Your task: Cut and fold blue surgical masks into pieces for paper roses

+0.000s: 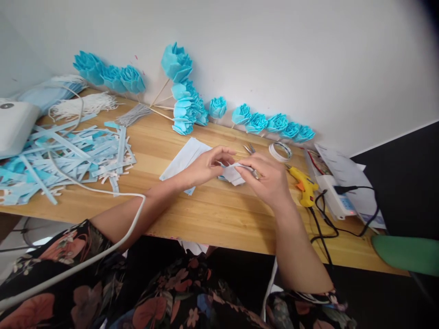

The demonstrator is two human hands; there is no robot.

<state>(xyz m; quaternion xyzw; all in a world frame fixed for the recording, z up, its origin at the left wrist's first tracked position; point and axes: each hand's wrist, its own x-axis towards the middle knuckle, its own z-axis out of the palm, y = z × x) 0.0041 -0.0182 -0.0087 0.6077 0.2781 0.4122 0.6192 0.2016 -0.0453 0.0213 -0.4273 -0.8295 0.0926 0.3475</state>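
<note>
Pinching a small, pale creased piece (234, 175) above the tabletop (219, 219), the right hand (265, 177) faced the left hand (208, 165), whose fingers curled loosely near its edge, grip unclear. Shaping the piece seemed the step in hand; the next move likely called for steadying its edges.

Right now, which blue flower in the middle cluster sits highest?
The top flower: its stick slants steeply down to the left, while the other flowers in that cluster bunch together below it.
</note>
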